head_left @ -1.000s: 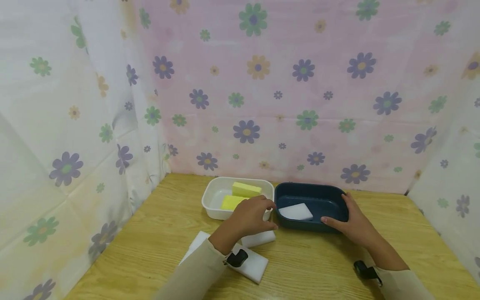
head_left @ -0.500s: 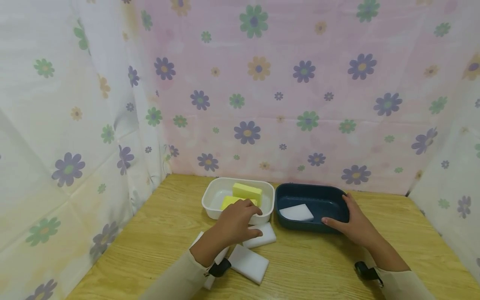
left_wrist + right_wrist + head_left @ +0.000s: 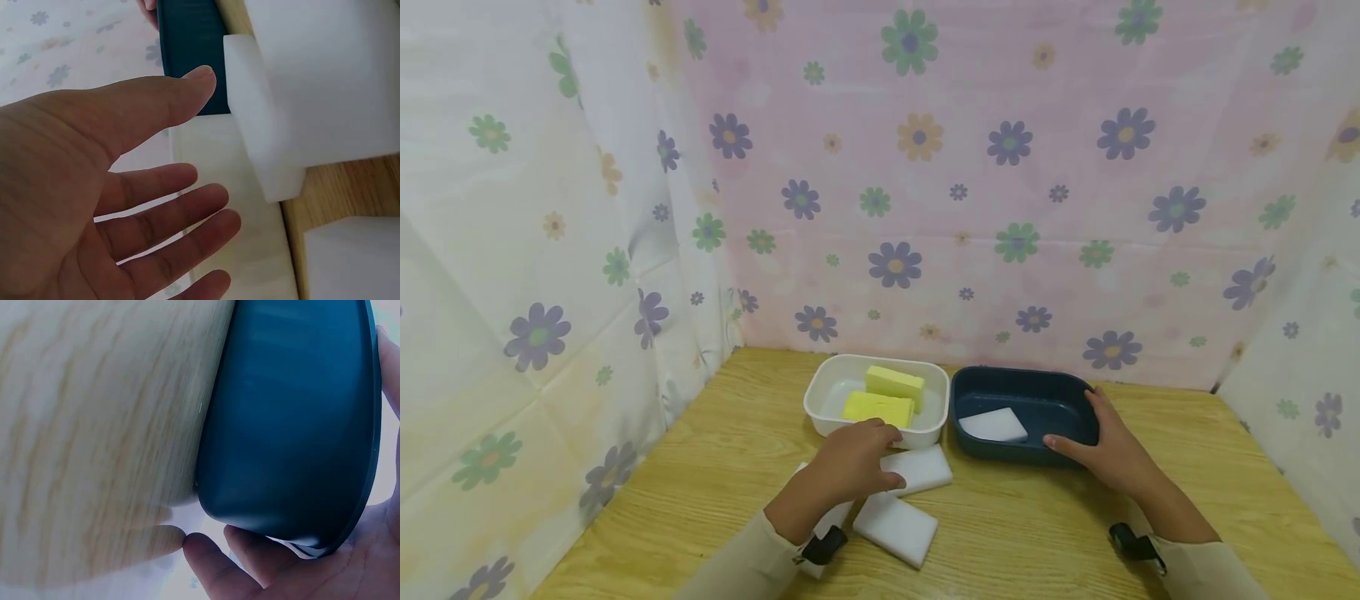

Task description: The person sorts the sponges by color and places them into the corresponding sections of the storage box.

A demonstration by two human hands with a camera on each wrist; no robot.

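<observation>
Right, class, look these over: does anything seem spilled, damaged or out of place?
Nothing looks spilled or damaged. The white blocks on the table lie askew near the white tub, at differing angles, so they look untidy.

Flower-printed sheets [image 3: 962,167] screen three sides of a wood-grain desk [image 3: 1015,533], booth-like; the building's kind cannot be told.

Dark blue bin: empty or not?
Not empty: in the dark blue bin, one white block lies toward the left end, with bare space beside it. The right hand grips the other end.
</observation>
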